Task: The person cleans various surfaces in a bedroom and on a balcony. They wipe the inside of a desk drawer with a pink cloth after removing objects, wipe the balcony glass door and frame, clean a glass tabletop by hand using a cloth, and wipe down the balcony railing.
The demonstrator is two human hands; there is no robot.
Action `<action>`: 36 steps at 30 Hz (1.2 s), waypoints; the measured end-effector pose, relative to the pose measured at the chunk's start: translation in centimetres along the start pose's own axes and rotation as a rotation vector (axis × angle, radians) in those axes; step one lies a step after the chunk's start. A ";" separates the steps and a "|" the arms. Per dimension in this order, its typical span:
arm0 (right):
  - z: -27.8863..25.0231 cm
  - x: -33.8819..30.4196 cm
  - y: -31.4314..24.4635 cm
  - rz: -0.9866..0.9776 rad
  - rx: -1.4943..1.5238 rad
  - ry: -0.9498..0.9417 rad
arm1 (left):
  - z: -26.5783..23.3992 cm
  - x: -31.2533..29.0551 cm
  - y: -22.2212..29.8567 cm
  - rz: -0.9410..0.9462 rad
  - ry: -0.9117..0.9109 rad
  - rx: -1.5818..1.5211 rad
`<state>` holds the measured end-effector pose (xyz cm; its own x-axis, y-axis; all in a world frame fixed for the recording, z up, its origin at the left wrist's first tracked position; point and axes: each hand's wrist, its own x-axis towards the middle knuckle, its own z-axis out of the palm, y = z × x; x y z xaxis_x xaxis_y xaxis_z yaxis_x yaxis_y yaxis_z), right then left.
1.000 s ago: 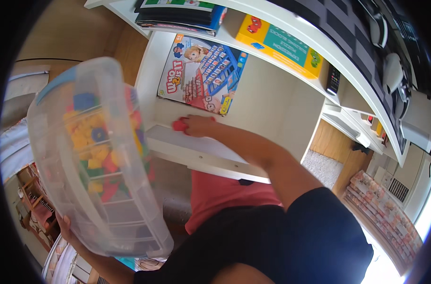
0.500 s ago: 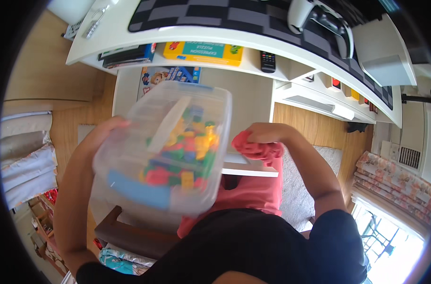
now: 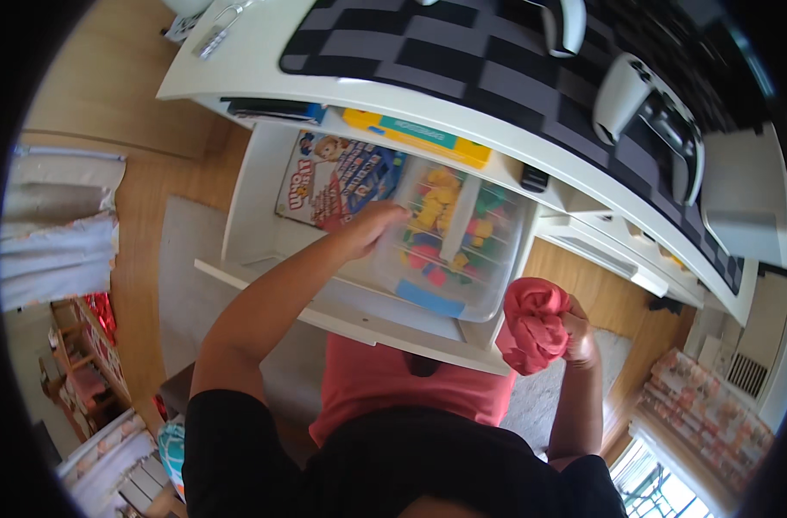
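A clear lidded plastic box of colourful building blocks rests in the right part of a pulled-out white drawer. Through its lid I can see yellow, red, green and blue pieces. My left hand grips the box by its left side, fingers at the edge; part of the grip is hidden. A bunched coral-red cloth is held in my right hand, just beyond the drawer's right front corner. To the left of the box a flat board game box lies in the drawer.
Above the drawer, a shelf holds a yellow box and a black remote. Higher up is a white desk with a checkered mat and a white game controller. A grey rug lies on the wooden floor.
The plastic box has moved away from my body and to the right, down into the drawer, with my left hand on it. My right hand has shifted right and nearer, carrying the cloth.
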<state>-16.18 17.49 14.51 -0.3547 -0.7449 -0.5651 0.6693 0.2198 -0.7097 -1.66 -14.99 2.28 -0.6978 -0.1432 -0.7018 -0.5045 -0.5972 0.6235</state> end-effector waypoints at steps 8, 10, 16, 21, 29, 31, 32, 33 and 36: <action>5.0 9.3 4.7 -0.077 -0.417 -0.131 | -3.4 2.1 -3.5 0.205 0.280 0.599; 4.6 10.1 6.0 -0.070 -0.398 -0.068 | -7.3 2.3 -3.5 0.083 0.552 0.411; 4.3 11.3 8.1 -0.064 -0.305 0.028 | -18.0 4.5 -6.2 -0.193 1.143 -0.631; 4.3 11.1 8.2 -0.062 -0.333 0.059 | -20.9 6.0 -7.4 0.109 0.852 -0.830; 3.6 11.3 8.3 -0.069 -0.320 0.032 | -22.7 3.7 -5.4 0.278 0.842 -0.821; 4.3 11.3 8.2 -0.088 -0.326 0.030 | -23.1 3.0 -5.4 0.326 0.766 -0.753; 4.6 11.3 8.2 -0.097 -0.328 0.028 | -23.3 2.6 -5.5 0.322 0.728 -0.718; 4.5 11.4 8.2 -0.102 -0.328 0.032 | -23.1 2.3 -5.1 0.311 0.683 -0.678; 3.9 11.6 8.2 -0.118 -0.318 0.054 | -18.4 3.4 -3.0 0.234 0.647 -0.791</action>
<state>-12.27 8.18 3.76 -0.4575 -0.7442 -0.4866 0.3872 0.3259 -0.8625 6.84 -28.19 -8.28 -0.2120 -0.5775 -0.7884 0.2476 -0.8121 0.5283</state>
